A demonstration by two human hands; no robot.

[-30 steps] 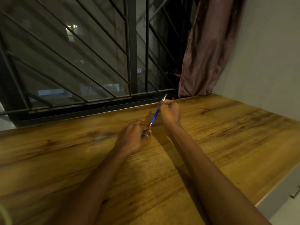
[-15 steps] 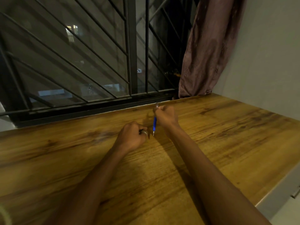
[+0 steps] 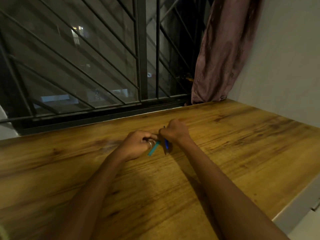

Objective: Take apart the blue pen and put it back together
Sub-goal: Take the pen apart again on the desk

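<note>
The blue pen is in two parts above the wooden table (image 3: 225, 153). My right hand (image 3: 174, 130) is closed around the blue barrel (image 3: 166, 146), which hangs nearly upright with its metal end pointing down. My left hand (image 3: 138, 144), a ring on one finger, pinches a short teal piece (image 3: 153, 149) that slants down to the left. The two parts sit close together, a small gap between them. The upper ends of both parts are hidden inside my fists.
A window with black metal bars (image 3: 142, 49) runs along the table's far edge. A dusty pink curtain (image 3: 221, 52) hangs at the far right corner beside a pale wall (image 3: 285, 66). The table's right edge (image 3: 297, 196) drops off near my right forearm.
The pen was one slanted piece held between both hands. My right hand swung the barrel upright, tip down, and my left hand now holds a separate teal piece.
</note>
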